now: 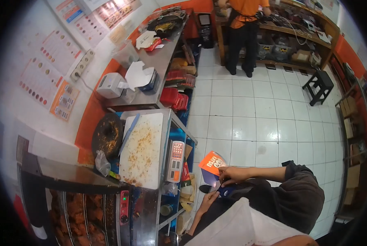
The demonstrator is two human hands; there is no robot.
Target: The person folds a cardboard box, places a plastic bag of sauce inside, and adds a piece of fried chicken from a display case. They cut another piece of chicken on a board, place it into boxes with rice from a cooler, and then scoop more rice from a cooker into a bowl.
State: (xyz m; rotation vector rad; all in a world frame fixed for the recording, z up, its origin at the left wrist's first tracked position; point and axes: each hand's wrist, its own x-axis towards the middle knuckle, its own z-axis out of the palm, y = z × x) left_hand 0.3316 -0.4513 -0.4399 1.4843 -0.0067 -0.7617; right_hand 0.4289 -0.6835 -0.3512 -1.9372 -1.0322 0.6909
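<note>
An orange and purple food carton (212, 163) printed "KATSU" is in front of my body, its orange panel facing up. My right hand (231, 175) reaches in from the right, fingers bent over the carton's near edge and gripping it. Closer to my body, my left hand (209, 201) has its fingers drawn together just below the carton's purple side. What those fingers pinch I cannot make out. Between and beside the hands a dark blue patch with a white mark (225, 191) shows. Below the carton a dark shoe tip (205, 188) is visible on the tiles.
Left of me, a crumb-covered cutting board (144, 143) carries a blue-handled knife (130, 130), beside a dark pan (107, 133) and a scale (175, 160). Fried food sits in a display case (83, 213). A person in orange (244, 33) stands at far shelves; a black stool (318, 87) is right.
</note>
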